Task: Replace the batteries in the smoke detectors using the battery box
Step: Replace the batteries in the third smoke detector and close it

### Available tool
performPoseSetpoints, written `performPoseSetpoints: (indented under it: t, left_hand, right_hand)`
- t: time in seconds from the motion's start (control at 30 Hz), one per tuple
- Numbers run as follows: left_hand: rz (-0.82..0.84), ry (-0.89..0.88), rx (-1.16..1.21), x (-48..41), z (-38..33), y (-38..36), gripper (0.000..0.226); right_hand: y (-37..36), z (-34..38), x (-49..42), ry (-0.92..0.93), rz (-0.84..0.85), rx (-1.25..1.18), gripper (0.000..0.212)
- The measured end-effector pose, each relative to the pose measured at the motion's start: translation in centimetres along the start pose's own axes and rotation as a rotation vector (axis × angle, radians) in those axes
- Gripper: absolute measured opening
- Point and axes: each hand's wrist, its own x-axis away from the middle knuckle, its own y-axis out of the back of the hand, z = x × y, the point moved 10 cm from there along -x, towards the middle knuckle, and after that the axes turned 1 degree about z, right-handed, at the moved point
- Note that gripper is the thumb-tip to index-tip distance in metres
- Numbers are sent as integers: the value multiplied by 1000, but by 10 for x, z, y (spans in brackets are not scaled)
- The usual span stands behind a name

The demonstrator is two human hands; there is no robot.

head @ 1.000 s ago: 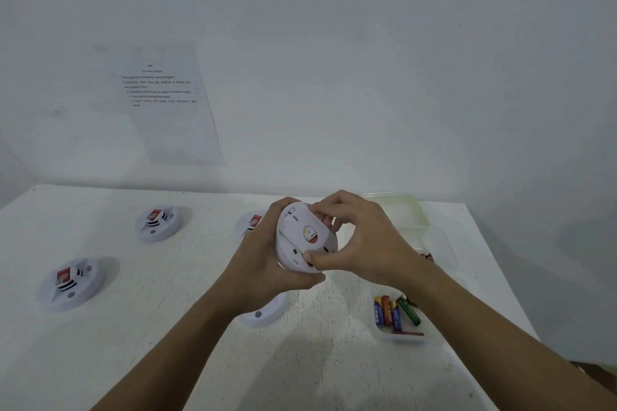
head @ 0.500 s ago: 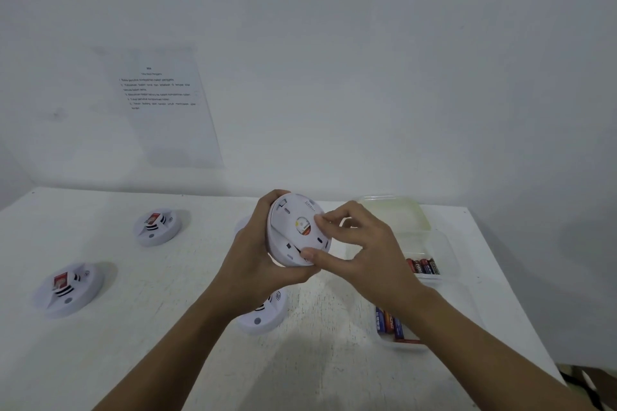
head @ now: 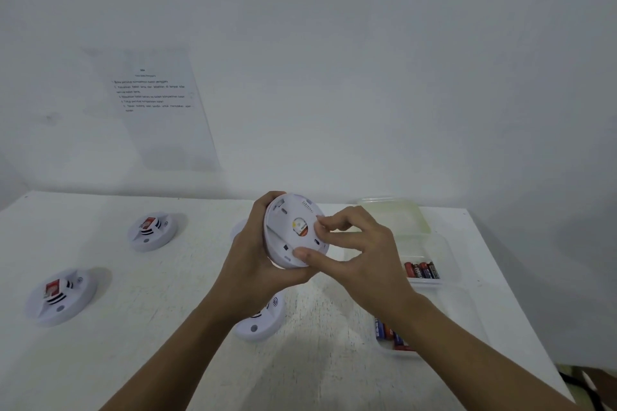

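Detector [head: 295, 230], held above the worktop [head: 167, 344], has risen and tilted upright in the last second. Left hand [head: 253, 264] grip clamps its rim; right hand [head: 354, 250] pinches the back, probably twisting it open for batteries.

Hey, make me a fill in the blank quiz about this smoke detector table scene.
Left hand and right hand hold one smoke detector raised off the ___.
Another detector lies partly hidden beneath the ___ forearm.
The batteries in the far clear box lie on the person's ___ side.
The printed sheet hangs on the ___.
Missing: table; left; right; wall.
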Motion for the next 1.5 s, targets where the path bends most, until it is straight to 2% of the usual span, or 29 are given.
performPoseSetpoints:
  t: [0.23,0.33,0.43,0.57,0.7,0.8,0.9,1.13,1.5]
  left_hand:
    - [6,23,-24,1,7,-6,81]
    - [14,53,-40,-1,9,-5,77]
    - [46,143,-26,2,24,-7,63]
    - [76,149,-74,4,20,-8,85]
    - [116,167,-18,10,24,-13,71]
    - [104,134,-57,10,21,-10,77]
    - [119,144,-34,12,23,-9,79]
    - [122,55,-38,6,-1,-10,83]
    - [186,75,39,4,-5,-15,85]
  right_hand:
    - [1,2,-8,-74,32,8,47]
    - [-6,8,-11,-58,109,64,53]
    - [-18,13,-9,13,209,175,42]
    - [-24,14,-5,56,290,222,41]
    - [-28,16,-2,73,354,230,41]
    - [-32,18,0,79,398,226,42]
    - [-30,19,2,69,359,197,45]
    - [-5,18,-6,-11,102,38,61]
    - [-4,24,-9,56,132,-44,40]
